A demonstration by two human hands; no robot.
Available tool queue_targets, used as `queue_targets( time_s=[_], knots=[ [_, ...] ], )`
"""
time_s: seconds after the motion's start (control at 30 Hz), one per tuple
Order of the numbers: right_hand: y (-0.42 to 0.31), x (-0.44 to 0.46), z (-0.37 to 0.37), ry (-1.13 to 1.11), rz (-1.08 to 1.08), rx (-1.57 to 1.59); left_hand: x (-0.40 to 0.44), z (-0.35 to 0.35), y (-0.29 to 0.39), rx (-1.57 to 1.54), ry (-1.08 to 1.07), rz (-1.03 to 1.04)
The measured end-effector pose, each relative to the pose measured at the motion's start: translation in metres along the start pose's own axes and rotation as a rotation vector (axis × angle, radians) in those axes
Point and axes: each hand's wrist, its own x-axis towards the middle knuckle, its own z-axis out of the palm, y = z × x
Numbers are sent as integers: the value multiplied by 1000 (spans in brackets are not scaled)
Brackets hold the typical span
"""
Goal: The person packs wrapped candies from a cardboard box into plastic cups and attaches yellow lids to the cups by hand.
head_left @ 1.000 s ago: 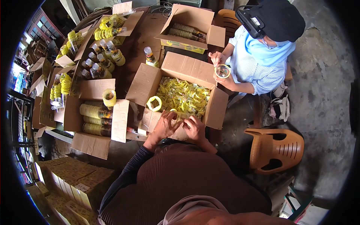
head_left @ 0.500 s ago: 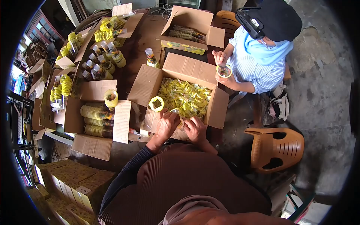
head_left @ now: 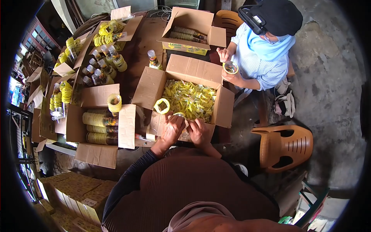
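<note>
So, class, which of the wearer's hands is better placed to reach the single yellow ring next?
Left, I'd judge: the left hand is close beside the yellow ring, while the right hand sits farther off, beyond the left.

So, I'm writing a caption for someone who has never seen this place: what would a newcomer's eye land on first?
Probably the bright heap of yellow packets filling the open cardboard box at the centre, just beyond the left hand and right hand. Next, perhaps, the co-worker in a black cap at upper right, then the orange-brown chair on the grey floor at right.
</note>
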Motion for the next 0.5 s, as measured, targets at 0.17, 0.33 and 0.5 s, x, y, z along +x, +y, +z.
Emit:
queue_targets(
  time_s=[0.17,0.33,0.5],
  knots=[
    [-8,-1,5,-30,82,24,-6,2,-6,96,-76,30],
    [-11,0,6,-18,89,41,-9,3,-11,162,-70,85],
    [-8,-2,14,15,139,49,-8,2,-15,182,-62,110]
  ],
)
